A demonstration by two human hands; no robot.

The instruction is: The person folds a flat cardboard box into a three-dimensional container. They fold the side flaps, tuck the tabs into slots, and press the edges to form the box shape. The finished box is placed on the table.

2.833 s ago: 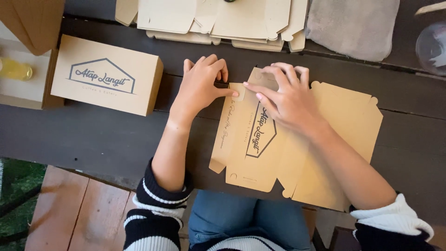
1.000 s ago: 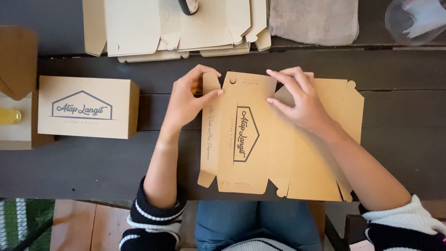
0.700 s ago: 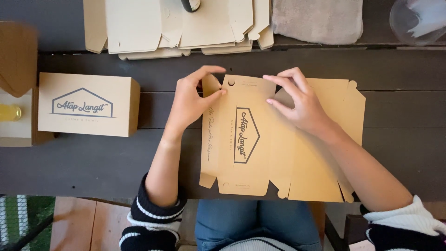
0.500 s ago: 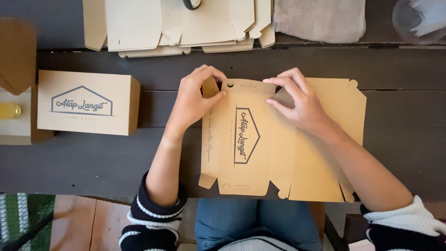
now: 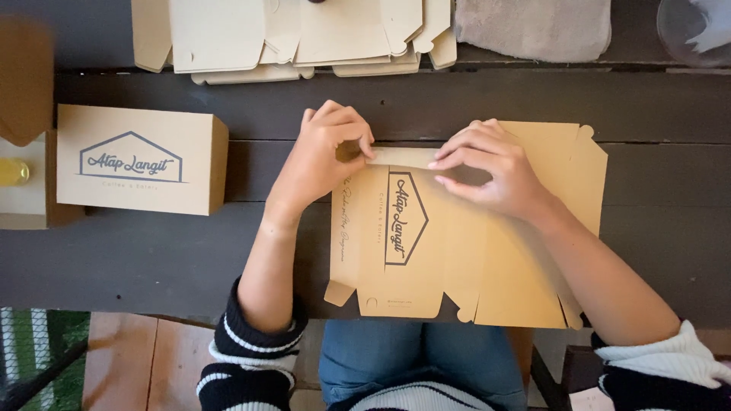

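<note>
A flat, unfolded kraft-brown box blank [image 5: 472, 251] is lying on the dark wooden desk [image 5: 152, 251], directly in front of the person and just above their lap. Its long axis is running left to right across the desk, while the printed house-shaped outline on its left panel is turned sideways, its peak pointing toward the blank's right side. The narrow top flap [image 5: 403, 157] along the far edge is being folded over toward the person.

The left hand [image 5: 324, 156] is curling at the flap's left end, thumb and fingertips pinching the corner, so its grip is clenched on the flap. The right hand [image 5: 487, 167] is lying palm-down over the flap's right part, fingers stretched leftward and pressing on it; its grip is released, flat rather than closed around anything.

To the left, well apart, an assembled brown box [image 5: 141, 160] is standing on the desk. A stack of pale flat blanks [image 5: 297, 34] is lying along the far edge, with a grey cloth [image 5: 533, 27] beside it.
</note>
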